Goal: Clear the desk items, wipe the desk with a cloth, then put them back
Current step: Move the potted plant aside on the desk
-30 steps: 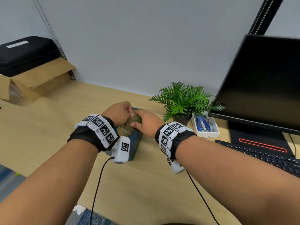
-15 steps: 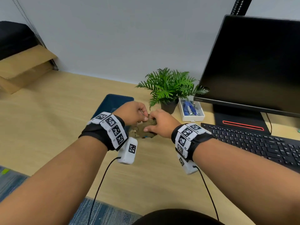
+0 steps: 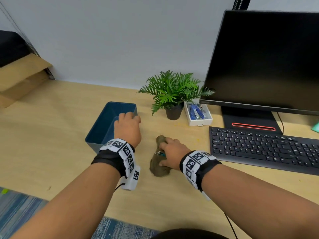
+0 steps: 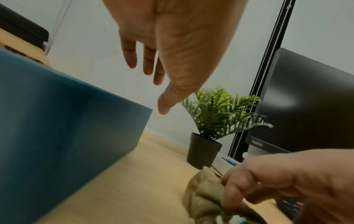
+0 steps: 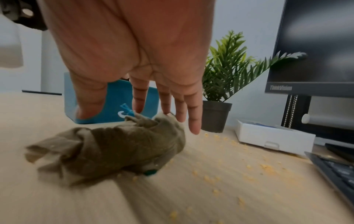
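Observation:
An olive-brown cloth (image 3: 158, 165) lies bunched on the wooden desk (image 3: 51, 144), left of the keyboard. My right hand (image 3: 170, 150) rests on top of it. In the right wrist view its fingers (image 5: 138, 104) point straight down, tips touching the cloth (image 5: 114, 145). My left hand (image 3: 128, 126) hovers over the right rim of the blue bin (image 3: 96, 135). In the left wrist view its fingers (image 4: 151, 65) hang relaxed and hold nothing, beside the bin's wall (image 4: 57, 121). Yellow crumbs (image 5: 210, 178) are scattered on the desk right of the cloth.
A potted fern (image 3: 172, 90) stands behind the cloth, with a white tray (image 3: 200, 120) holding a blue stapler beside it. A black keyboard (image 3: 259, 149) and monitor (image 3: 267, 62) fill the right side. A cardboard box (image 3: 20, 78) sits far left.
Both hands held the cloth together by the bin. Now the cloth lies on the desk under my right hand, and my left hand has let go and moved over the bin.

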